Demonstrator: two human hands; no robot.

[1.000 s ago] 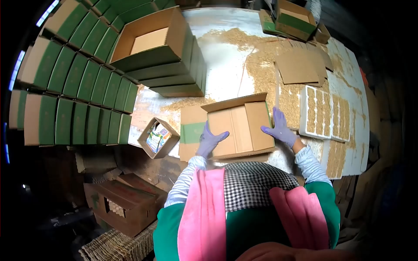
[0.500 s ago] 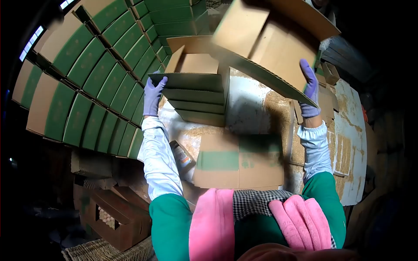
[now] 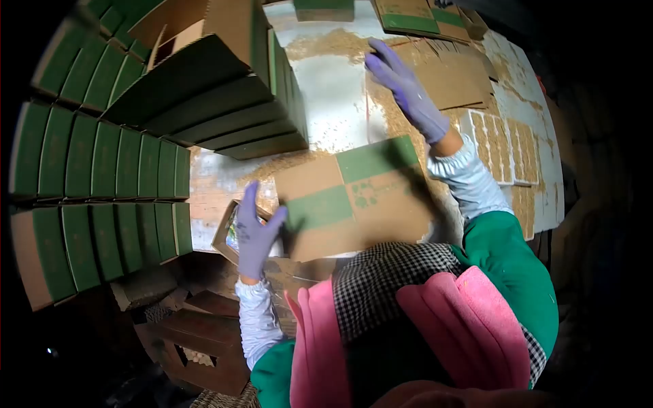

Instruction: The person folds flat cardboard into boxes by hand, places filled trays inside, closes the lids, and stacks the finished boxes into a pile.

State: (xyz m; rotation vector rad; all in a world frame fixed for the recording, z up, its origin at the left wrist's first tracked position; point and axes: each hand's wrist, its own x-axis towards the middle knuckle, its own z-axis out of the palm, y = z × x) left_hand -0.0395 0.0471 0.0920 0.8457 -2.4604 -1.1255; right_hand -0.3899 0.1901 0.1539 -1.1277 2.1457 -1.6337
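My left hand (image 3: 255, 234), in a purple-grey glove, is empty with its thumb and fingers apart. It hovers by the left edge of a flat brown-and-green cardboard box (image 3: 316, 234) that lies in front of me; I cannot tell whether it touches it. Beyond the box's far right corner, my right hand (image 3: 410, 92) reaches over the table with its gloved fingers stretched out, holding nothing. To the left rises a stack of nested-looking cardboard boxes (image 3: 262, 98), the top one with its flaps up.
Rows of green-fronted boxes (image 3: 81, 160) line the left side. A small open carton (image 3: 223, 238) sits beside my left hand. Flat cardboard sheets (image 3: 445, 75) and white trays of brown grains (image 3: 496, 146) lie at right. A carton with a cut-out (image 3: 204, 333) stands lower left.
The open box is out of my right hand, and an open box now tops the stack at left. Both hands have moved toward the flat box, and my view has shifted.
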